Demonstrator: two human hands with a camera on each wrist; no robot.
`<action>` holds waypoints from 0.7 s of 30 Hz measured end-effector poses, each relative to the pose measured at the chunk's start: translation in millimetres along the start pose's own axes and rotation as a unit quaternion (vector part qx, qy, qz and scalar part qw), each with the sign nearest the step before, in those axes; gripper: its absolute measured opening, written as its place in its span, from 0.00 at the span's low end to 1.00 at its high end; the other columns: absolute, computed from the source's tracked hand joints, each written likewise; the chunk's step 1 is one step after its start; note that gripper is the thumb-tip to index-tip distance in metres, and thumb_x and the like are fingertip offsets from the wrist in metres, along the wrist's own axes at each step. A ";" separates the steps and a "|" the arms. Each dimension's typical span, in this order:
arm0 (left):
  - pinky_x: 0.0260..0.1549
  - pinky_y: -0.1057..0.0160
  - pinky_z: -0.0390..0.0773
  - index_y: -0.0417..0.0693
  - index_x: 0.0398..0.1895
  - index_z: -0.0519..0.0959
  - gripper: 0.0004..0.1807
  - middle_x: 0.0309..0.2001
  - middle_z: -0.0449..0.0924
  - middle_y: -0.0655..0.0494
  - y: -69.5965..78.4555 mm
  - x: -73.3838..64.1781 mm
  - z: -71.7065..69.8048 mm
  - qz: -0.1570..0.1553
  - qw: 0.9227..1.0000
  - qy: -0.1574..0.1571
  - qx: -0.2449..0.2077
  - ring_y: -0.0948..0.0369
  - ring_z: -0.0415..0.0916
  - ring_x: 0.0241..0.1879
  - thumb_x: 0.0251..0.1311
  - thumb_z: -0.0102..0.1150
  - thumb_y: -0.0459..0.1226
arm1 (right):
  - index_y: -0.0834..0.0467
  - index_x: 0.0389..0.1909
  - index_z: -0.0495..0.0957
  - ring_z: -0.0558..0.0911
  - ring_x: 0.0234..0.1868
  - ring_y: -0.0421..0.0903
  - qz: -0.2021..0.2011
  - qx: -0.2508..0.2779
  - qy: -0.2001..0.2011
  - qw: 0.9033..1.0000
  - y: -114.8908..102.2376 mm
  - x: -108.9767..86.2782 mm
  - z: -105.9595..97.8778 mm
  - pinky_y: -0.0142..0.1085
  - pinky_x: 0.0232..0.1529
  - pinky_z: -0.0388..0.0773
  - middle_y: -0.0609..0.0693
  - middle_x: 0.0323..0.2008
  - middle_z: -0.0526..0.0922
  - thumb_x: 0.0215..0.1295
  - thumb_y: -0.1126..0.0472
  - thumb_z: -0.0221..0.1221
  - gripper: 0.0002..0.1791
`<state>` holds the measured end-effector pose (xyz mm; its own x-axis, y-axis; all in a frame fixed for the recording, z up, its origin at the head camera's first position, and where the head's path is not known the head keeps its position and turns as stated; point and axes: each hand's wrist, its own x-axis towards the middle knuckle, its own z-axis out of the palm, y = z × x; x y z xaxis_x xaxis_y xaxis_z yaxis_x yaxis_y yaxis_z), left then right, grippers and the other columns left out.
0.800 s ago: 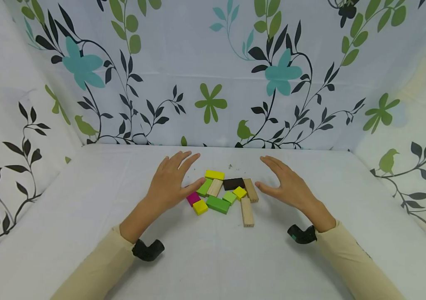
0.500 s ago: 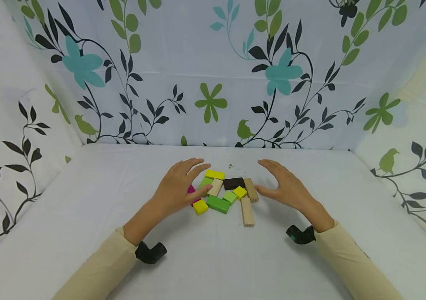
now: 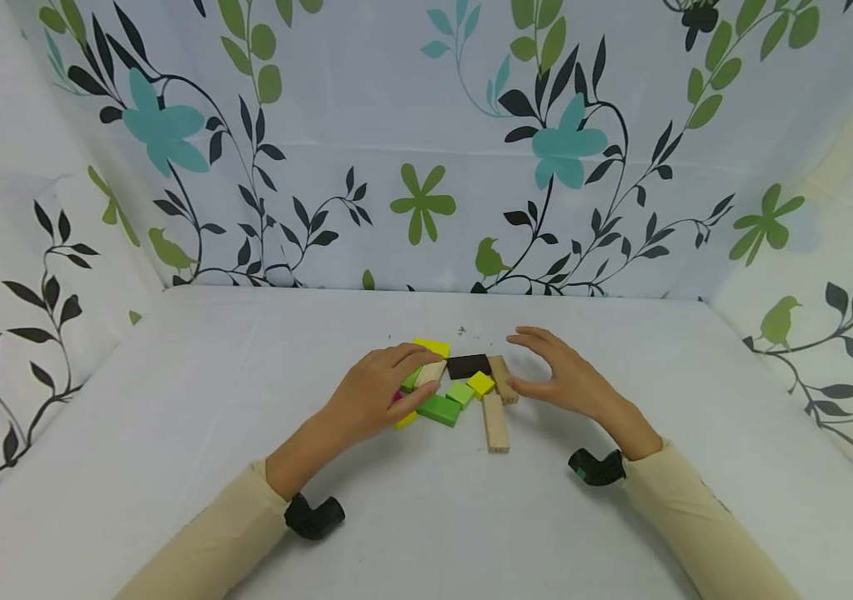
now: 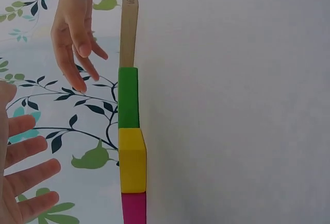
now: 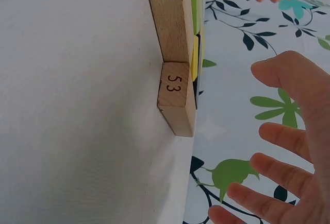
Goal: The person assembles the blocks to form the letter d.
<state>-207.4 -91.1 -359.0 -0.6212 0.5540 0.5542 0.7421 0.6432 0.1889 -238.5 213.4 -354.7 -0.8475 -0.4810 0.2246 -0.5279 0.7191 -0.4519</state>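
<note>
In the head view my left hand (image 3: 375, 390) hovers over the left part of a group of wooden blocks, fingers extended and thumb apart. It partly hides a magenta block (image 4: 134, 208), a yellow block (image 4: 133, 161) and a light green one. A pale wood block (image 3: 430, 373) shows just past its fingertips, beside a green block (image 3: 439, 410). My right hand (image 3: 574, 377) is held in the air at the group's right side, fingers loosely bent, nothing in it. Closest to its thumb is a plain wood block (image 3: 503, 380), stamped 53 in the right wrist view.
Also in the group are a black block (image 3: 469, 367), a small yellow block (image 3: 481, 383), a light green cube (image 3: 460, 394), another yellow block (image 3: 437, 347) and an upright-pointing wood block (image 3: 496, 425). A white cloth covers the table (image 3: 426, 517); patterned fabric (image 3: 426, 125) hangs behind.
My left hand has moved right and slightly toward me, covering more of the left blocks. My right hand has shifted slightly left and down. The blocks look unmoved.
</note>
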 end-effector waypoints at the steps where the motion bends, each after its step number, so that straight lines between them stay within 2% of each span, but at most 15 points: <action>1: 0.54 0.52 0.76 0.50 0.56 0.78 0.21 0.54 0.79 0.52 0.9 0.1 1.2 0.003 1.000 -0.004 -0.002 0.52 0.77 0.53 0.64 0.59 0.48 | 0.61 0.67 0.68 0.62 0.70 0.61 -0.005 0.002 -0.002 1.000 0.3 0.6 0.9 0.61 0.64 0.62 0.61 0.70 0.63 0.61 0.55 0.66 0.34; 4: 0.55 0.53 0.75 0.50 0.57 0.79 0.21 0.55 0.79 0.54 4.0 0.7 3.4 0.015 1.000 -0.019 -0.012 0.53 0.77 0.54 0.64 0.58 0.48 | 0.61 0.66 0.69 0.62 0.70 0.61 -0.009 0.005 -0.008 1.000 1.3 2.2 3.2 0.60 0.64 0.63 0.61 0.70 0.63 0.61 0.56 0.66 0.33; 7: 0.58 0.53 0.73 0.49 0.57 0.78 0.20 0.56 0.78 0.54 6.8 2.2 4.7 0.034 0.997 -0.055 -0.045 0.55 0.75 0.56 0.65 0.58 0.46 | 0.62 0.65 0.70 0.63 0.69 0.62 -0.009 0.012 -0.015 1.000 3.0 3.6 5.0 0.59 0.62 0.67 0.62 0.69 0.64 0.61 0.57 0.66 0.32; 11: 0.60 0.54 0.71 0.47 0.57 0.78 0.20 0.58 0.76 0.55 8.8 3.9 7.7 0.061 0.985 -0.125 -0.098 0.57 0.72 0.58 0.66 0.58 0.45 | 0.62 0.64 0.71 0.66 0.66 0.62 -0.009 0.022 -0.031 0.999 5.3 4.8 6.9 0.54 0.53 0.76 0.63 0.68 0.65 0.62 0.58 0.65 0.31; 14: 0.60 0.57 0.71 0.47 0.58 0.77 0.21 0.58 0.74 0.56 9.8 4.4 10.7 0.070 0.977 -0.162 -0.122 0.59 0.71 0.59 0.67 0.57 0.46 | 0.63 0.64 0.71 0.67 0.64 0.62 -0.010 0.025 -0.038 0.999 6.4 5.2 8.2 0.52 0.49 0.78 0.63 0.68 0.66 0.62 0.58 0.65 0.30; 21: 0.62 0.58 0.69 0.47 0.59 0.77 0.21 0.60 0.74 0.56 13.5 4.6 19.2 0.085 0.966 -0.191 -0.154 0.59 0.70 0.60 0.67 0.57 0.46 | 0.63 0.63 0.72 0.70 0.61 0.61 -0.027 0.052 -0.047 0.997 9.0 5.9 10.0 0.52 0.49 0.78 0.64 0.65 0.69 0.60 0.60 0.65 0.29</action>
<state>-205.2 -69.7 -369.5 -0.4884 0.8299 0.2697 0.8441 0.3710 0.3871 -247.6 212.1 -366.1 -0.8068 -0.5653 0.1717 -0.5594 0.6375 -0.5298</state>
